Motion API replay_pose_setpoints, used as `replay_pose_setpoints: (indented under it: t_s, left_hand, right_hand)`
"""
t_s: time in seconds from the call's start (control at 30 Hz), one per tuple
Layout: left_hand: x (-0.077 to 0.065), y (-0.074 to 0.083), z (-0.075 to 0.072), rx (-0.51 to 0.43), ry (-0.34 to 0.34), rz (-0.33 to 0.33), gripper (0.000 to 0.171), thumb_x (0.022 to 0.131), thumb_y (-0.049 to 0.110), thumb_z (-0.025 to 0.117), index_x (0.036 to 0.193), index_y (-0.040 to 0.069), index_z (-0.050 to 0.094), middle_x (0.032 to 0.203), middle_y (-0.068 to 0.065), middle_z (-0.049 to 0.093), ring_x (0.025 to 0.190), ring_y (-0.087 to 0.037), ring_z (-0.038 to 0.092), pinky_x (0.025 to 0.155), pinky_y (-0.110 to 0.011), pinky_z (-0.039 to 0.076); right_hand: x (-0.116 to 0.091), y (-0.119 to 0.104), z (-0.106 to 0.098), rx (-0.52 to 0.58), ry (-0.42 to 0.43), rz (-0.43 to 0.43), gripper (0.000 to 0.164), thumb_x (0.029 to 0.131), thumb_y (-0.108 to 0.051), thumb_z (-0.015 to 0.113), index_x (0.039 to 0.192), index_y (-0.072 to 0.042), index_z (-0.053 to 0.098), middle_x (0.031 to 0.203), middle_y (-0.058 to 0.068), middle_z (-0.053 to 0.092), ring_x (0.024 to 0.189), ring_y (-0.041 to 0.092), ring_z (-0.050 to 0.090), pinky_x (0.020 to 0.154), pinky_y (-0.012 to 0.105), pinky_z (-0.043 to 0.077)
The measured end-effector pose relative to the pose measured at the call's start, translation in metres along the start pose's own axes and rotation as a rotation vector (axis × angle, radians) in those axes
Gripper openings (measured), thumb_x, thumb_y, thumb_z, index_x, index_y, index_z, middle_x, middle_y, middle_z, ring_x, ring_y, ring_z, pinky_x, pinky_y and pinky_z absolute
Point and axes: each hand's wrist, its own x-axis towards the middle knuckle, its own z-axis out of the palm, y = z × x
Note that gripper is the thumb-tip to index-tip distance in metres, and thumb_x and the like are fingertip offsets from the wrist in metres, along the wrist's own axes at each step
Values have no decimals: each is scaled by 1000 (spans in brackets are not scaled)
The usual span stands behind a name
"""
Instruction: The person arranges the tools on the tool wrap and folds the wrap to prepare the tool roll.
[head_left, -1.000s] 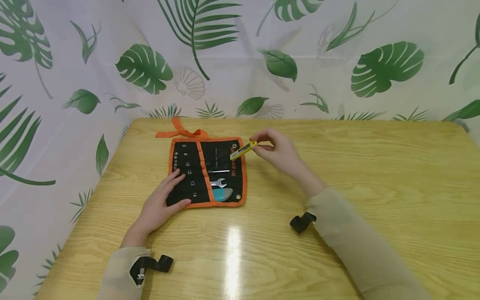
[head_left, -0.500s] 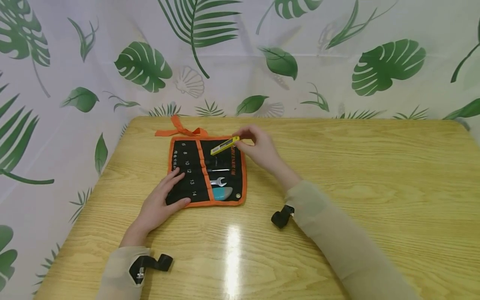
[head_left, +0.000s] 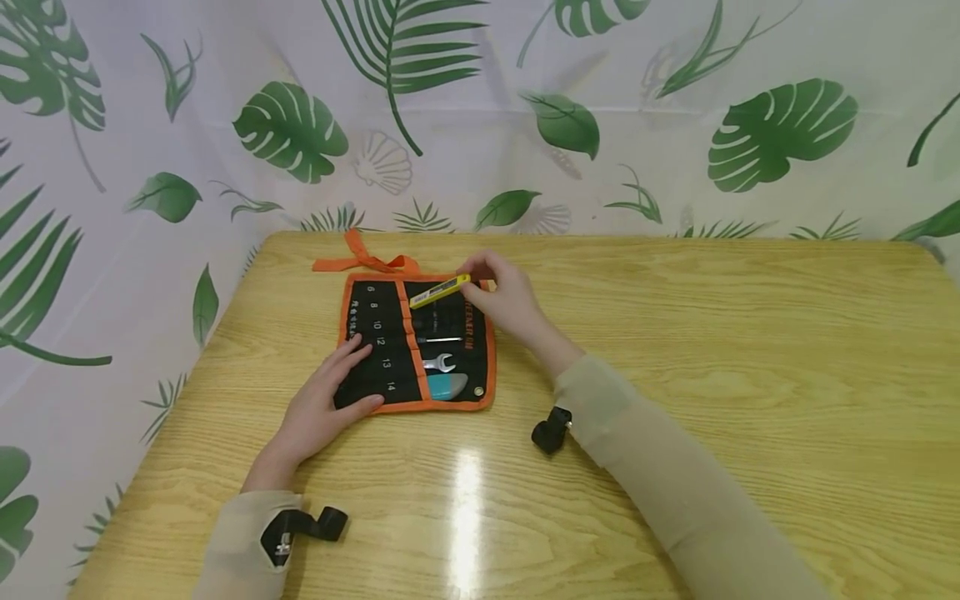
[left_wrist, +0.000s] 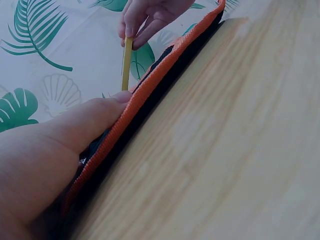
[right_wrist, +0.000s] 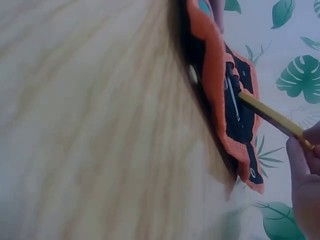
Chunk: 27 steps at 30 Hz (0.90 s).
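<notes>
A black tool pouch (head_left: pixel 450 300) with orange trim lies unrolled on the table. My left hand (head_left: pixel 318 412) rests on its numbered left part, fingers spread and thumb at the front edge. Between thumb and fingers my right hand (head_left: pixel 510 304) pinches one end of a slim, flat yellow strip (head_left: pixel 439 292) with a printed label. Its other end points down and left at the orange band dividing the pouch; in the right wrist view the strip (right_wrist: pixel 270 116) slants toward the pockets. Pockets below it hold a thin metal shaft (head_left: pixel 442 339), an open-ended wrench (head_left: pixel 439 363) and a teal-and-grey tool (head_left: pixel 447 386).
An orange tie ribbon (head_left: pixel 375 258) lies loose beyond the pouch's far edge. The wooden table (head_left: pixel 712 375) extends to the right and toward me. A leaf-printed cloth (head_left: pixel 637 167) hangs behind and to the left. Each sleeve carries a small black wrist mount (head_left: pixel 551 431).
My right hand has moved left over the pouch, carrying the yellow strip from the right edge to the dividing band. My left hand has stayed in place.
</notes>
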Motion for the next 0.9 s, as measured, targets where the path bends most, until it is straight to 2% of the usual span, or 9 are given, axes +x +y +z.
replay_pose_setpoints:
  t_s: [0.1, 0.2, 0.33, 0.47, 0.73, 0.9]
  left_hand:
    - [1, 0, 0, 2, 1, -2, 74, 87, 44, 68, 149, 21, 36, 158, 3, 19, 143, -27, 16, 109, -57, 22]
    - [1, 0, 0, 4, 2, 0, 74, 87, 44, 68, 149, 21, 36, 157, 3, 20, 143, -27, 16, 109, -56, 22]
    - [0, 0, 0, 4, 0, -6, 74, 86, 44, 68, 149, 21, 36, 157, 3, 20, 144, -27, 16, 109, -56, 22]
    - [0, 0, 0, -2, -1, -14, 74, 86, 45, 68, 149, 22, 36, 158, 4, 19, 144, -27, 16, 109, -57, 21]
    - [0, 1, 1, -4, 0, -6, 74, 87, 44, 68, 149, 21, 36, 157, 3, 19, 143, -27, 16, 109, -56, 22]
    - [0, 1, 1, 2, 0, 2, 74, 87, 44, 68, 149, 21, 36, 158, 3, 19, 143, -27, 17, 109, -56, 22]
  right_hand:
    - [-1, -1, -3, -82, -30, 29, 16, 89, -2, 63, 104, -3, 61, 105, 10, 63, 100, 22, 58, 90, 39, 49]
    - [-1, -3, -7, -210, -98, 27, 16, 91, -1, 62, 107, -1, 63, 106, 12, 63, 98, 23, 58, 87, 35, 51]
    - [1, -3, -12, -423, -208, -34, 18, 93, 1, 58, 108, 1, 67, 106, 14, 64, 97, 24, 59, 85, 35, 50]
    - [5, -4, -13, -554, -282, -85, 19, 94, 1, 56, 108, 0, 68, 107, 13, 64, 100, 24, 59, 87, 35, 49]
    - [9, -4, -14, -617, -349, -75, 21, 92, 3, 55, 106, -1, 70, 104, 13, 64, 95, 24, 59, 85, 35, 50]
    - [12, -3, -13, -634, -378, -56, 23, 92, 4, 55, 108, 0, 70, 107, 14, 63, 100, 25, 59, 88, 35, 49]
